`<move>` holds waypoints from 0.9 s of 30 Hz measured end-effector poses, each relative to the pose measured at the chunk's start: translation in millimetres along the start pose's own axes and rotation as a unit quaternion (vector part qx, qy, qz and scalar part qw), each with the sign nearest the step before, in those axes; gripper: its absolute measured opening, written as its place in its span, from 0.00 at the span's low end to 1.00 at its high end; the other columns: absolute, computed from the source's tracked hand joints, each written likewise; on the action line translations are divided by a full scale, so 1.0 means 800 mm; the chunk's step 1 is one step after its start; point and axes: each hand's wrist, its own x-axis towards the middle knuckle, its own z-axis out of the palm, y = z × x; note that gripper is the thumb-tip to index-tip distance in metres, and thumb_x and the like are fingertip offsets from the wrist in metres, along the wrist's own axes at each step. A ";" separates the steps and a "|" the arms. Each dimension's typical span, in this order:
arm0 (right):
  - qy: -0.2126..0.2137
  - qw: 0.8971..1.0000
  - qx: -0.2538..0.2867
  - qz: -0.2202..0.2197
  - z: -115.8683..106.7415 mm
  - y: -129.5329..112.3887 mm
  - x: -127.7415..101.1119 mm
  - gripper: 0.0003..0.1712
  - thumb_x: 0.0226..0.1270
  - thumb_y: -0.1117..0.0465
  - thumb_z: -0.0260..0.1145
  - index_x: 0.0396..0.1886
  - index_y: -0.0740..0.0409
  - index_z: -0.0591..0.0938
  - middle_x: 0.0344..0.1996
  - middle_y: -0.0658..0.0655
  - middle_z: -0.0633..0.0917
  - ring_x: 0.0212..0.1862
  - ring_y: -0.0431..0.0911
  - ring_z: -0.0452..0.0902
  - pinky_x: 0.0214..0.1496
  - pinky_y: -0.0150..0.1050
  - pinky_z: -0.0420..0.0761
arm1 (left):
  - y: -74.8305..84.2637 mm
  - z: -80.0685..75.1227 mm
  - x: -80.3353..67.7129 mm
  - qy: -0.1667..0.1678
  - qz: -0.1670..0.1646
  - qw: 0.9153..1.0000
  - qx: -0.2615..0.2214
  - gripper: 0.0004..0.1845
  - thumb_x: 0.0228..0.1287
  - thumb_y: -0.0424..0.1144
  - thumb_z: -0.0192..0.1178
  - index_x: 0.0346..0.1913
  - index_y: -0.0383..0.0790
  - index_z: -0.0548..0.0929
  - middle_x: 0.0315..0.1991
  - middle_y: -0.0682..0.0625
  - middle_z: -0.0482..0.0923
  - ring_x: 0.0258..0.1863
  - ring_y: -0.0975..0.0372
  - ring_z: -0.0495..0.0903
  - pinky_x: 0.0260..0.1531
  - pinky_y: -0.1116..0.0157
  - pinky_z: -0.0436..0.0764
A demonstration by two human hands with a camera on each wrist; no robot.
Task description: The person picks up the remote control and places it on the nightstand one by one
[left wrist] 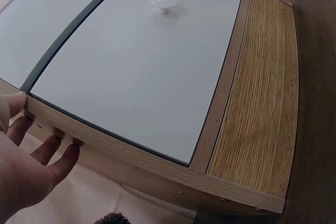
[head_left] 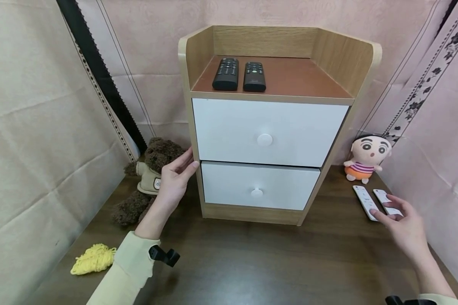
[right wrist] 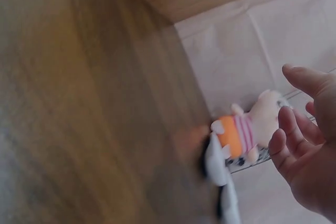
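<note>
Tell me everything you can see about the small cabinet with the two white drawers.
The cabinet stands upright on the dark brown table. Its frame looks like pale wood, with raised panels around the back and sides of a reddish-brown top. The upper drawer is taller than the lower drawer; each has one round white knob and looks shut or nearly so. Two dark remotes lie side by side on top, and the left hand touches the cabinet's left side.
</note>
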 end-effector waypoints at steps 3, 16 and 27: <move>0.000 1.000 -0.007 0.020 0.004 0.012 -0.001 0.44 0.67 0.54 0.75 0.74 0.70 0.66 0.43 0.36 0.75 0.28 0.23 0.75 0.23 0.28 0.77 | 0.000 0.000 0.000 -0.002 -0.002 1.000 0.000 0.28 0.76 0.29 0.59 0.75 0.35 0.69 0.71 0.42 0.71 0.71 0.58 0.70 0.67 0.64 0.72; -0.015 0.999 -0.025 0.046 0.018 0.045 -0.005 0.45 0.68 0.53 0.74 0.74 0.71 0.64 0.50 0.52 0.79 0.25 0.26 0.76 0.24 0.28 0.76 | 0.000 -0.001 0.000 -0.004 0.003 1.000 -0.004 0.27 0.75 0.28 0.59 0.75 0.34 0.69 0.71 0.42 0.71 0.71 0.57 0.70 0.67 0.64 0.72; -0.036 0.998 -0.029 0.041 0.028 0.058 -0.002 0.49 0.69 0.58 0.72 0.77 0.77 0.55 0.65 0.82 0.67 0.22 0.29 0.78 0.25 0.24 0.74 | 0.001 -0.002 0.000 -0.001 -0.002 1.000 0.003 0.27 0.75 0.28 0.59 0.74 0.33 0.69 0.71 0.41 0.71 0.71 0.57 0.70 0.67 0.64 0.72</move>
